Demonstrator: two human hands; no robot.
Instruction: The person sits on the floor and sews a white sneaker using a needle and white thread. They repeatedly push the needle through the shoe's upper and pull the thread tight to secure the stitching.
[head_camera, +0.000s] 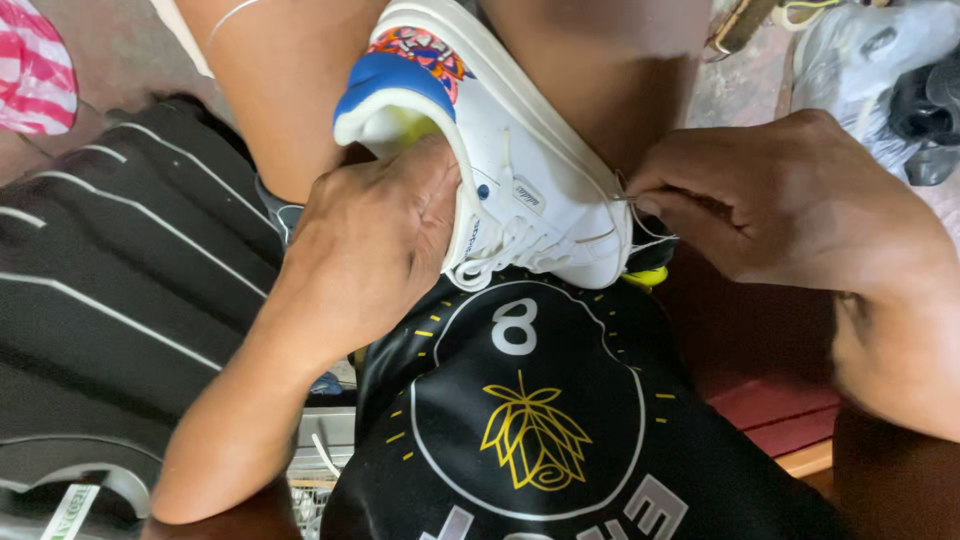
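Observation:
A white sneaker (535, 170) with a blue heel tab and a colourful patch lies between my knees, toe toward my lap. My left hand (375, 240) reaches into its opening and grips the side by the laces. My right hand (780, 205) pinches a thin needle (628, 196) with pale thread against the edge of the sole near the toe. A small yellow thing (645, 277) shows just under the toe.
My black shirt (540, 420) with a white ring and yellow emblem fills the lower middle. Black striped fabric (110, 290) lies at the left. Grey and black shoes (885, 70) sit at the top right. A reddish wooden seat (770, 410) is under my right arm.

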